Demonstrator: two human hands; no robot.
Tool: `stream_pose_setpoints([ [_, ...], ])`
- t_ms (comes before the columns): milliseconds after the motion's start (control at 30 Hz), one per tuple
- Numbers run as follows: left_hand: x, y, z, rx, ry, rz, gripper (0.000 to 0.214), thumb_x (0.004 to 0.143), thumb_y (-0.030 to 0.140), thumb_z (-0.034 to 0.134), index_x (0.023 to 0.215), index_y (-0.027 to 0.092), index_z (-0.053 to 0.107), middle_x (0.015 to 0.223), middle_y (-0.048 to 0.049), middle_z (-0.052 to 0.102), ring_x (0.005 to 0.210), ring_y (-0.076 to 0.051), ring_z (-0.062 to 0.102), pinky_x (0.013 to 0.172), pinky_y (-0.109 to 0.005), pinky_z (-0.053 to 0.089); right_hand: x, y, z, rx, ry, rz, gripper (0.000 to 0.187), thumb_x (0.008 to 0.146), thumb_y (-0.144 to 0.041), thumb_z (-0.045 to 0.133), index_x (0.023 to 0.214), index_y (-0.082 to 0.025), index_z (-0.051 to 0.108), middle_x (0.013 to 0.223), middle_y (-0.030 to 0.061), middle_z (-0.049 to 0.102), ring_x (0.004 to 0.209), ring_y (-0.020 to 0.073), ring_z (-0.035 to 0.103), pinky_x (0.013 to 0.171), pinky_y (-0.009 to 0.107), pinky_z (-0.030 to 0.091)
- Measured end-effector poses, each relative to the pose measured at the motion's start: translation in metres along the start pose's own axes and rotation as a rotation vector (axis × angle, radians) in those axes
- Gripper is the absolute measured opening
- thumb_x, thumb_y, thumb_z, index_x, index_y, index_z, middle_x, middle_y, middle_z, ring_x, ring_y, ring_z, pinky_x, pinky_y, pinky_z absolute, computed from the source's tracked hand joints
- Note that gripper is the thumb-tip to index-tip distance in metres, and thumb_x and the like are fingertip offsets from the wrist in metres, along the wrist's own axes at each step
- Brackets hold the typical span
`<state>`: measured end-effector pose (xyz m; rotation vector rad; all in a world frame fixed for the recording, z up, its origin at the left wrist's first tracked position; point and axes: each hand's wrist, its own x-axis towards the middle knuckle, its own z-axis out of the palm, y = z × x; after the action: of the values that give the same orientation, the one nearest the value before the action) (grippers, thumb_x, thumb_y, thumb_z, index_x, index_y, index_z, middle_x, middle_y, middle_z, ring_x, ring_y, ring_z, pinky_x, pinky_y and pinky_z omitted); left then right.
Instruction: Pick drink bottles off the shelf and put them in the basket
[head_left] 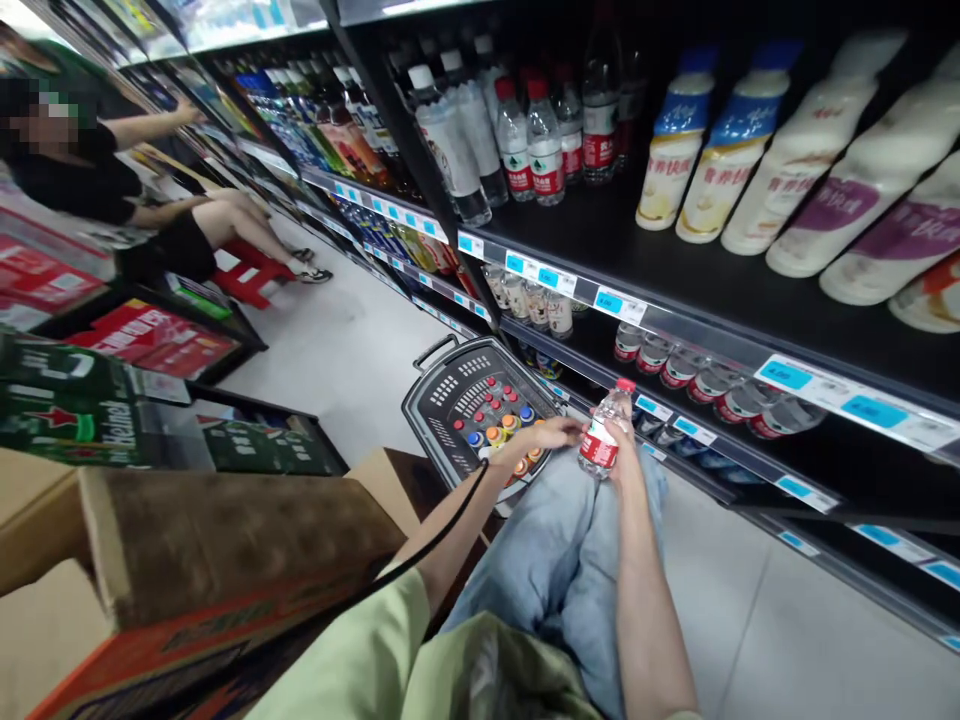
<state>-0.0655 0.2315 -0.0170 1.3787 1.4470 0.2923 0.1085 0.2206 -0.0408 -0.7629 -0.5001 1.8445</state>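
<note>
A small clear water bottle (pixel 599 440) with a red cap and a red-and-white label stands nearly upright above my knees. My right hand (pixel 622 445) is wrapped round its right side. From the left, my left hand (pixel 559 433) reaches the bottle and its fingers close against that side, the fingertips partly hidden. Just beyond my left forearm is a black shopping basket (pixel 420 405) with its handle up. Inside it are several red-capped bottles (pixel 487 400) and bottles with orange and blue caps (pixel 510 424).
Shelves with price-tag rails (pixel 551 275) run along the right, holding milk drink bottles (pixel 675 140) and red-capped water bottles (pixel 545 150). Cardboard boxes (pixel 240 540) stand close on my left. Farther left, a person (pixel 75 160) sits on a red stool (pixel 251 275), one arm toward the shelf.
</note>
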Motion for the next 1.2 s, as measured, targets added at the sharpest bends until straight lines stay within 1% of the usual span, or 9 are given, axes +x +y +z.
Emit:
stream_pose_setpoints([
  [67, 0.013, 0.002, -0.018, -0.089, 0.054, -0.07, 0.021, 0.086, 0.04, 0.076, 0.09, 0.019, 0.077, 0.085, -0.004, 0.075, 0.075, -0.018, 0.067, 0.07, -0.029, 0.055, 0.002, 0.002, -0.001, -0.061, 0.01, 0.035, 0.077, 0.07, -0.044, 0.095, 0.137, -0.032, 0.059, 0.102, 0.0005, 0.08, 0.069, 0.0216, 0.077, 0.058, 0.033, 0.063],
  [200, 0.034, 0.016, -0.043, -0.274, 0.195, -0.088, 0.048, 0.095, 0.065, 0.065, 0.085, 0.018, 0.07, 0.079, -0.0032, 0.068, 0.065, -0.014, 0.056, 0.06, -0.026, 0.045, 0.004, 0.004, 0.003, -0.265, -0.043, 0.057, 0.072, 0.068, -0.05, 0.097, 0.13, -0.029, 0.066, 0.109, 0.0035, 0.081, 0.078, 0.024, 0.079, 0.072, 0.038, 0.068],
  [333, 0.038, 0.038, -0.062, -0.341, 0.028, -0.011, 0.067, 0.088, 0.085, 0.062, 0.087, 0.018, 0.07, 0.079, -0.003, 0.067, 0.065, -0.014, 0.055, 0.056, -0.026, 0.041, 0.004, -0.002, 0.007, -0.487, -0.131, 0.013, 0.074, 0.071, -0.048, 0.096, 0.136, -0.028, 0.067, 0.119, 0.0052, 0.081, 0.109, 0.0293, 0.078, 0.1, 0.044, 0.064],
  [467, 0.026, 0.054, -0.084, -0.127, -0.11, 0.1, 0.058, 0.075, 0.074, 0.084, 0.083, 0.019, 0.066, 0.073, 0.0018, 0.062, 0.062, -0.012, 0.052, 0.053, -0.024, 0.039, 0.005, -0.004, 0.009, -0.555, -0.174, -0.033, 0.065, 0.078, -0.053, 0.09, 0.135, -0.029, 0.071, 0.127, 0.005, 0.08, 0.13, 0.0307, 0.071, 0.12, 0.049, 0.052],
  [567, 0.015, 0.054, -0.097, -0.041, -0.162, 0.066, 0.056, 0.074, 0.071, 0.085, 0.077, 0.02, 0.06, 0.065, 0.0033, 0.056, 0.054, -0.011, 0.049, 0.049, -0.024, 0.037, 0.008, 0.002, 0.007, -0.532, -0.147, -0.02, 0.055, 0.088, -0.063, 0.078, 0.133, -0.03, 0.074, 0.138, 0.0053, 0.077, 0.136, 0.03, 0.067, 0.122, 0.048, 0.05],
  [800, -0.002, 0.018, -0.133, -0.057, 0.095, -0.07, 0.054, 0.085, 0.072, 0.071, 0.077, 0.023, 0.051, 0.063, 0.0026, 0.055, 0.048, -0.013, 0.052, 0.049, -0.027, 0.043, 0.015, 0.02, 0.006, -0.555, -0.035, -0.034, 0.06, 0.09, -0.072, 0.072, 0.127, -0.025, 0.076, 0.14, 0.0106, 0.076, 0.132, 0.03, 0.07, 0.117, 0.048, 0.054],
  [967, -0.002, -0.016, -0.159, 0.426, 0.339, -0.143, 0.045, 0.092, 0.065, 0.062, 0.077, 0.022, 0.057, 0.068, -0.0024, 0.061, 0.07, -0.021, 0.066, 0.068, -0.03, 0.05, 0.017, 0.032, 0.006, -0.623, -0.048, 0.006, 0.059, 0.083, -0.067, 0.082, 0.122, -0.023, 0.074, 0.122, 0.0128, 0.083, 0.115, 0.0277, 0.078, 0.109, 0.047, 0.058],
  [1067, 0.0, -0.043, -0.168, 0.695, 0.41, -0.213, 0.039, 0.096, 0.056, 0.057, 0.096, 0.019, 0.068, 0.082, -0.0095, 0.071, 0.09, -0.029, 0.07, 0.084, -0.034, 0.052, 0.017, 0.036, 0.005, -0.666, -0.043, -0.005, 0.051, 0.087, -0.061, 0.08, 0.12, -0.023, 0.074, 0.116, 0.0111, 0.084, 0.109, 0.0259, 0.079, 0.107, 0.045, 0.059],
  [1200, -0.002, -0.089, -0.187, 0.78, 0.468, -0.396, 0.048, 0.1, 0.053, 0.053, 0.12, 0.013, 0.07, 0.103, -0.017, 0.077, 0.104, -0.034, 0.07, 0.094, -0.037, 0.051, 0.016, 0.036, 0.007, -0.745, -0.019, -0.036, 0.039, 0.091, -0.054, 0.076, 0.116, -0.025, 0.074, 0.111, 0.0086, 0.085, 0.105, 0.0245, 0.079, 0.103, 0.042, 0.06],
])
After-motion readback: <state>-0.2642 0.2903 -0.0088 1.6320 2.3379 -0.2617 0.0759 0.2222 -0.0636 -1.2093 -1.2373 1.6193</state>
